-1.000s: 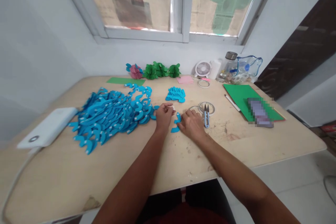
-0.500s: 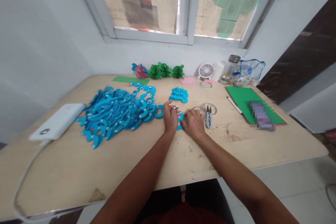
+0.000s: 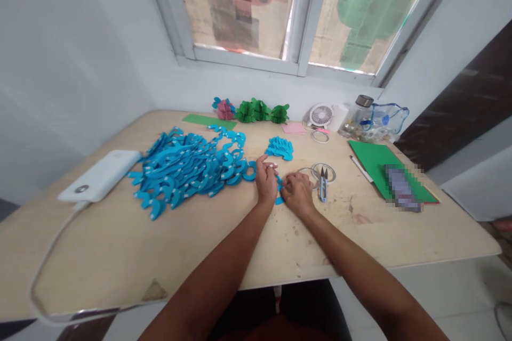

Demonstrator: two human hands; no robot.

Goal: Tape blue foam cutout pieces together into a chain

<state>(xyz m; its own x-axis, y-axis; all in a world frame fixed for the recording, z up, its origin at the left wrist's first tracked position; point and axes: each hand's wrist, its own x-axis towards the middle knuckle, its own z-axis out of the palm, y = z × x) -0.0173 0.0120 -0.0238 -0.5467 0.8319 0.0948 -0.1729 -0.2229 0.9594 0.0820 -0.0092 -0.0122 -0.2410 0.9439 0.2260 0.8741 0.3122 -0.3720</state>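
Observation:
Between my two hands lies a blue curved paper piece [image 3: 279,200] on the table, mostly covered by fingers. My left hand [image 3: 266,181] is closed at its left edge, with small white bits on the fingertips. From the other side my right hand [image 3: 298,189] presses down on it with bent fingers. Left of my hands spreads a big heap of blue curved paper pieces [image 3: 188,165] with white tabs. A smaller stack of blue pieces [image 3: 280,148] lies just beyond my hands. Thread snips [image 3: 324,186] rest to the right, over a wire ring [image 3: 330,171].
A white power bank [image 3: 100,176] with a cable is at the left. Green paper figures [image 3: 258,111], a small fan [image 3: 321,116] and a bottle [image 3: 363,109] line the wall. Green sheets [image 3: 370,162] with a blurred-out object and a pen [image 3: 361,169] lie right.
The camera view has shifted, so the table contents appear slightly further right. Both hands stay at the blue piece, and less of it shows between them now.

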